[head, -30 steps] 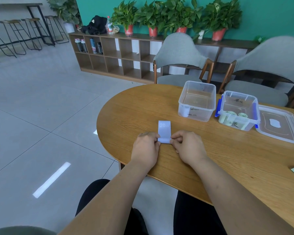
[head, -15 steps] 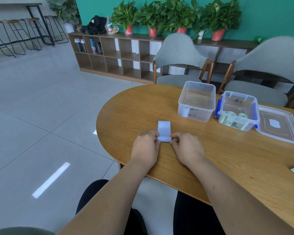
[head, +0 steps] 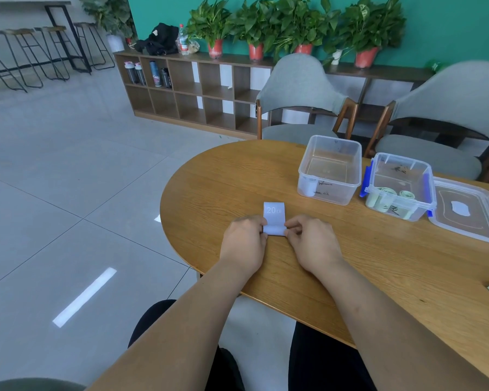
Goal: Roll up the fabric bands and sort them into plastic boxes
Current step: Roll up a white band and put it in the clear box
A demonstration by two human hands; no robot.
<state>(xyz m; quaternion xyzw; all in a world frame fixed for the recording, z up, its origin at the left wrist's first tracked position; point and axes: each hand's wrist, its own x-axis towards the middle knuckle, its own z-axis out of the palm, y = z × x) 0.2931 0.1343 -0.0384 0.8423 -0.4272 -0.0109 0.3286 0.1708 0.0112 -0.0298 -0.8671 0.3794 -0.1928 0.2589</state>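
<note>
Pinching the half-rolled white fabric band (head: 273,218) on the worktop (head: 226,176), your left hand (head: 244,244) and right hand (head: 312,244) grip its ends.

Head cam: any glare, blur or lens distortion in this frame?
Head view: even, soft light; one bright floor streak of reflection; fisheye bows the shelf; the far right chair goes soft toward the frame edge; the "20" on the fabric band is readable.
</note>
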